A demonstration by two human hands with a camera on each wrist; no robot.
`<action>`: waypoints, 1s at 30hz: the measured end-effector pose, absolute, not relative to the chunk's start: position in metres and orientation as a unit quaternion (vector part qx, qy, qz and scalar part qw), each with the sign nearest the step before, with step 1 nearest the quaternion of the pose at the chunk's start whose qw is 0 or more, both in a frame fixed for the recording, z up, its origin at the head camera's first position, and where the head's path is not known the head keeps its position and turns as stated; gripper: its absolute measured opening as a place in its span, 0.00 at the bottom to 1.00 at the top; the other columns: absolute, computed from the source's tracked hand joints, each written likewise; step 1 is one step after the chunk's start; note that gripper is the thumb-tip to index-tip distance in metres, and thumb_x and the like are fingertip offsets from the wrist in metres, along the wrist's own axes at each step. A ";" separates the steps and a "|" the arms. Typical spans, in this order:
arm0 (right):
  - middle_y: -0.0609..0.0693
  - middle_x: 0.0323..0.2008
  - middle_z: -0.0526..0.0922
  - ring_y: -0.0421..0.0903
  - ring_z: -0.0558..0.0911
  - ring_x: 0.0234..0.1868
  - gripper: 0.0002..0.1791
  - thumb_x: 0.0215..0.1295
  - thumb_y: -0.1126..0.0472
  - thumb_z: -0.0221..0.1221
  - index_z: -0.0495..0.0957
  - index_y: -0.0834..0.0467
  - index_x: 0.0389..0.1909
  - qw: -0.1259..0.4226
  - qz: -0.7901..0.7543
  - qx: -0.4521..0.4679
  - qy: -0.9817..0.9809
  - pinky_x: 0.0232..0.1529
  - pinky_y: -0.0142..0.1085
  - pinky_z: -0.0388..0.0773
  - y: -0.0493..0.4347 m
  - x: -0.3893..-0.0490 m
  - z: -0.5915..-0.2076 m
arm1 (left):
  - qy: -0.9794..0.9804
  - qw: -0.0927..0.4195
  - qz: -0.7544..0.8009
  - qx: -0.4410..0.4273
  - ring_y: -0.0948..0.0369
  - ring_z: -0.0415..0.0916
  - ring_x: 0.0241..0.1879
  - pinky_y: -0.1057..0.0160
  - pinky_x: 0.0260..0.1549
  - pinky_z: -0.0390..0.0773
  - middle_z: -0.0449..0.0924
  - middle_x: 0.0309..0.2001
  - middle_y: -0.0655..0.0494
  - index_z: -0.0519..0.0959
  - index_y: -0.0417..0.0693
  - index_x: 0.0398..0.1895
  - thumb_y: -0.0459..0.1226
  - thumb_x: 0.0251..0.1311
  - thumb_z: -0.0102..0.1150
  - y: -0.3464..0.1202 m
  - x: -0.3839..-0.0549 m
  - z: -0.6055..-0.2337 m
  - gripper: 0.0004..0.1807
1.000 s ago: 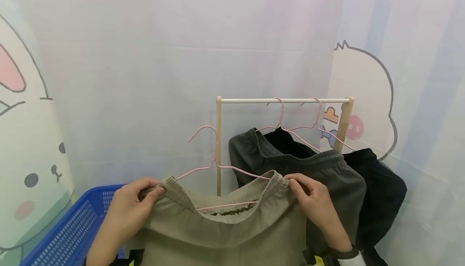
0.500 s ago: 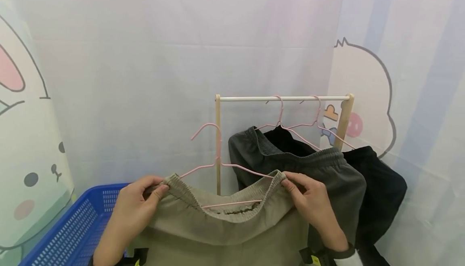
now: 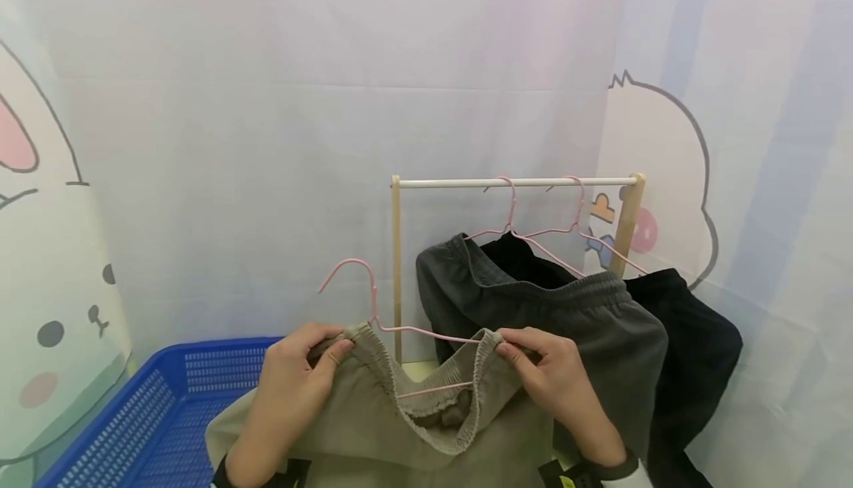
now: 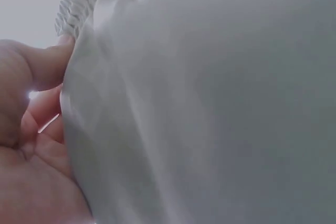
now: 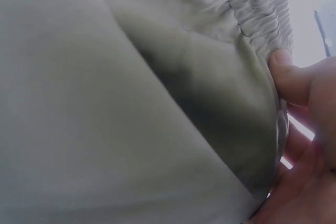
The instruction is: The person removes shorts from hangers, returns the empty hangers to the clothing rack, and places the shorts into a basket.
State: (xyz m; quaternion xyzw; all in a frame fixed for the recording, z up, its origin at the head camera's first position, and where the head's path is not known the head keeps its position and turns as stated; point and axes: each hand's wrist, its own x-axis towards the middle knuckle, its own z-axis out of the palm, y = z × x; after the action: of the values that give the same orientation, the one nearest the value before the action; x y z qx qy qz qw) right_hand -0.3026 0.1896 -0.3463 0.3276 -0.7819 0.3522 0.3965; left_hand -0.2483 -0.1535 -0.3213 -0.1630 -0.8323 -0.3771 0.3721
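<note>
Khaki pants (image 3: pixel 400 447) with a gathered elastic waistband hang between my two hands in the head view. My left hand (image 3: pixel 293 388) pinches the left end of the waistband between thumb and fingers. At the opposite end, my right hand (image 3: pixel 556 377) pinches the band the same way. A pink wire hanger (image 3: pixel 375 295) sits inside the waist, its hook rising free above the cloth and its lower bar crossing the opening. The waistband sags in a deep curve at the front. Both wrist views show a thumb against the gathered band, with cloth filling most of each picture.
Behind stands a small rack with a white rail (image 3: pixel 453 184) and wooden posts. Dark grey pants (image 3: pixel 533 310) and black pants (image 3: pixel 693 340) hang there on pink hangers. A blue plastic basket (image 3: pixel 140 399) stands at the left, partly behind my left arm.
My hands have come closer together, mostly the left moving right, so the waistband sags deeper. The hanger's hook has shifted left and down. The hung pants on the rack stay put.
</note>
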 end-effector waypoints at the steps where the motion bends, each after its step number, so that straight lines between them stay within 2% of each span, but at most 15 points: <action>1: 0.45 0.36 0.89 0.31 0.79 0.28 0.15 0.58 0.70 0.72 0.90 0.55 0.45 0.392 0.354 0.326 -0.784 0.28 0.24 0.77 0.190 -0.303 -0.347 | -0.832 0.374 -0.376 -0.160 0.69 0.80 0.32 0.66 0.30 0.80 0.86 0.36 0.63 0.88 0.53 0.41 0.34 0.64 0.70 -0.153 -0.249 -0.322 0.06; 5: 0.44 0.35 0.89 0.30 0.78 0.25 0.13 0.61 0.68 0.71 0.89 0.55 0.46 0.366 0.362 0.316 -0.797 0.26 0.28 0.78 0.192 -0.302 -0.346 | -0.831 0.378 -0.375 -0.158 0.69 0.80 0.32 0.66 0.30 0.80 0.86 0.36 0.63 0.88 0.53 0.40 0.33 0.64 0.70 -0.153 -0.249 -0.322 0.06; 10: 0.36 0.29 0.81 0.31 0.71 0.23 0.14 0.63 0.64 0.72 0.88 0.49 0.48 0.358 0.342 0.293 -0.818 0.24 0.30 0.74 0.193 -0.299 -0.342 | -0.829 0.379 -0.377 -0.162 0.69 0.78 0.30 0.66 0.29 0.79 0.86 0.35 0.63 0.88 0.53 0.40 0.34 0.63 0.71 -0.151 -0.250 -0.322 0.05; 13: 0.36 0.37 0.85 0.34 0.76 0.33 0.18 0.62 0.65 0.72 0.87 0.47 0.52 0.383 0.316 0.299 -0.815 0.32 0.32 0.76 0.190 -0.293 -0.338 | -0.827 0.382 -0.378 -0.164 0.70 0.78 0.30 0.66 0.28 0.79 0.86 0.35 0.64 0.88 0.53 0.40 0.34 0.63 0.71 -0.150 -0.250 -0.322 0.05; 17: 0.43 0.54 0.87 0.43 0.79 0.51 0.21 0.61 0.68 0.71 0.87 0.48 0.55 0.425 0.300 0.342 -0.783 0.51 0.35 0.76 0.176 -0.285 -0.333 | -0.827 0.381 -0.377 -0.166 0.70 0.77 0.29 0.66 0.28 0.78 0.85 0.35 0.64 0.88 0.54 0.40 0.34 0.63 0.71 -0.149 -0.249 -0.322 0.06; 20: 0.48 0.57 0.86 0.50 0.78 0.57 0.20 0.61 0.67 0.70 0.87 0.49 0.54 0.439 0.291 0.367 -0.767 0.58 0.41 0.74 0.163 -0.281 -0.332 | -0.829 0.376 -0.378 -0.169 0.69 0.76 0.29 0.66 0.28 0.78 0.85 0.35 0.64 0.88 0.54 0.40 0.34 0.63 0.71 -0.148 -0.249 -0.322 0.06; 24: 0.50 0.58 0.85 0.52 0.78 0.59 0.18 0.60 0.63 0.72 0.87 0.49 0.52 0.440 0.266 0.353 -0.781 0.57 0.51 0.75 0.152 -0.280 -0.336 | -0.827 0.379 -0.378 -0.174 0.69 0.78 0.30 0.66 0.29 0.79 0.86 0.36 0.63 0.88 0.54 0.40 0.34 0.63 0.71 -0.146 -0.248 -0.321 0.06; 30: 0.53 0.52 0.87 0.55 0.80 0.54 0.12 0.57 0.64 0.74 0.88 0.53 0.44 0.432 0.241 0.312 -0.811 0.52 0.55 0.80 0.155 -0.286 -0.344 | -0.826 0.375 -0.379 -0.183 0.69 0.78 0.31 0.66 0.29 0.80 0.86 0.36 0.62 0.88 0.53 0.40 0.34 0.62 0.72 -0.144 -0.250 -0.324 0.06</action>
State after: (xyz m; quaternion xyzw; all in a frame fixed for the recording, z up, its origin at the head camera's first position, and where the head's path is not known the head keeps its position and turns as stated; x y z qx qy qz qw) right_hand -0.2857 0.1545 -0.3438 0.3117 -0.8112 0.2413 0.4319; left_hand -0.2499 -0.1438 -0.3236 -0.1828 -0.8260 -0.3787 0.3752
